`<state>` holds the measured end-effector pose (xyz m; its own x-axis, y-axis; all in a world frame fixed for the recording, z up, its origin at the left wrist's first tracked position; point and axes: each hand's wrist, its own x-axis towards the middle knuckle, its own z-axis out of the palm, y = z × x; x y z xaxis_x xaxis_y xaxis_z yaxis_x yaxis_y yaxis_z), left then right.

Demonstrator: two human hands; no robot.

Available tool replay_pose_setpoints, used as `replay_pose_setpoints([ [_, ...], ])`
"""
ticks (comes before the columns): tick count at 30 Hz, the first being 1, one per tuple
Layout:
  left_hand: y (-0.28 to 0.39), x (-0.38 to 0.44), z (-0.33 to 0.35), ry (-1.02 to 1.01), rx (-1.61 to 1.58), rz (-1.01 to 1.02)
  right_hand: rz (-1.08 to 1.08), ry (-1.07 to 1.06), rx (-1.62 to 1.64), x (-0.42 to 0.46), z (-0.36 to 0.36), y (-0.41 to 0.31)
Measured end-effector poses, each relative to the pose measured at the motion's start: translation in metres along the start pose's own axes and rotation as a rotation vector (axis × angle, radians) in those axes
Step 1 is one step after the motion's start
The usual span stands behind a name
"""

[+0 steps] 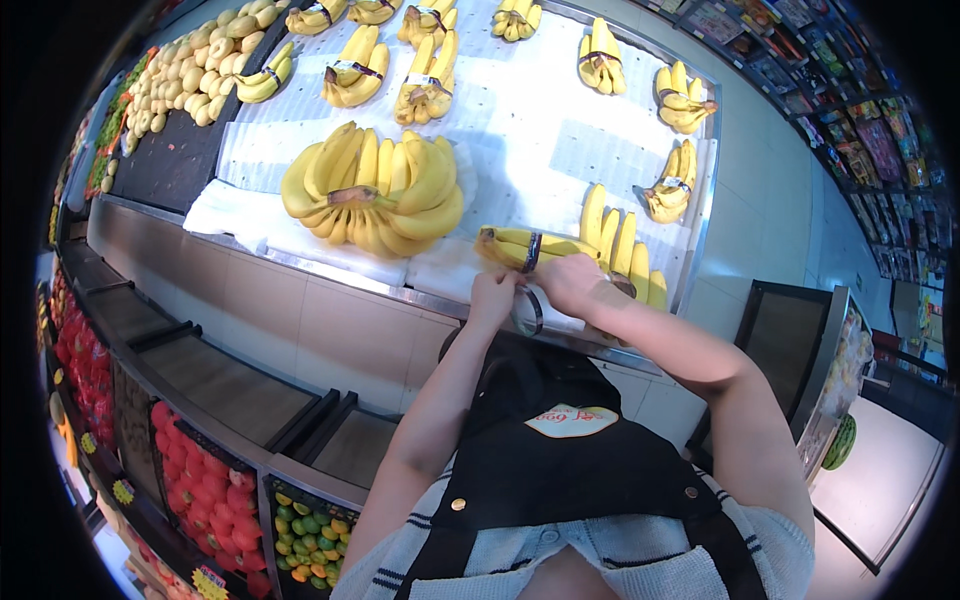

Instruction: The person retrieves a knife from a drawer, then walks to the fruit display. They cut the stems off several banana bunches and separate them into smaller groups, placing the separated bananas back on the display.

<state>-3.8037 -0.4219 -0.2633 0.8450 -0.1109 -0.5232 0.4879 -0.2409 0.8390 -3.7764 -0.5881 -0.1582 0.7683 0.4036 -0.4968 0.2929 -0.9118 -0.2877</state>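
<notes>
A small banana bunch (pixel 555 244) lies sideways before me, wrapped by a dark printed band (pixel 532 252). Right below that band, my left hand (pixel 492 295) has its fingertips pinched together at a loop of dark-edged tape (pixel 532 311), which hangs between my hands. My right hand (pixel 576 283) is bent against the near side of the banded bunch; its fingers are partly hidden, so its grip is unclear. Loose-looking upright bananas (pixel 622 244) stand just beyond my right wrist. To the left sits a large unbanded banana cluster (pixel 375 191), its cut crown facing me.
White foam sheeting (pixel 510 150) covers the display table, whose metal edge (pixel 420 296) runs before me. Several banded bunches (pixel 427 82) lie farther back. Melons (pixel 202 67) are piled at far left. Fruit bins (pixel 210 487) line the lower left; a shelf unit (pixel 787 322) stands right.
</notes>
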Motion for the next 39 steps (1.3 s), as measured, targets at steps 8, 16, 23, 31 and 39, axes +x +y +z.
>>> replay_pose_setpoints([
  [8,0.037,0.000,-0.023,-0.232,-0.225,0.080,0.098,-0.020,0.311,-0.007,-0.075,0.062],
  [16,0.067,0.070,-0.013,-0.388,-0.549,-0.023,0.281,0.274,1.032,0.066,-0.065,0.085],
  [23,0.066,0.071,-0.029,-0.306,-0.520,-0.010,0.339,0.274,0.863,0.124,-0.076,0.080],
  [31,0.061,0.028,-0.079,-0.375,-0.461,-0.114,0.103,0.646,0.292,0.060,0.006,-0.002],
  [39,0.054,0.017,-0.096,-0.445,-0.532,-0.098,0.398,0.574,0.507,0.150,-0.052,0.021],
])
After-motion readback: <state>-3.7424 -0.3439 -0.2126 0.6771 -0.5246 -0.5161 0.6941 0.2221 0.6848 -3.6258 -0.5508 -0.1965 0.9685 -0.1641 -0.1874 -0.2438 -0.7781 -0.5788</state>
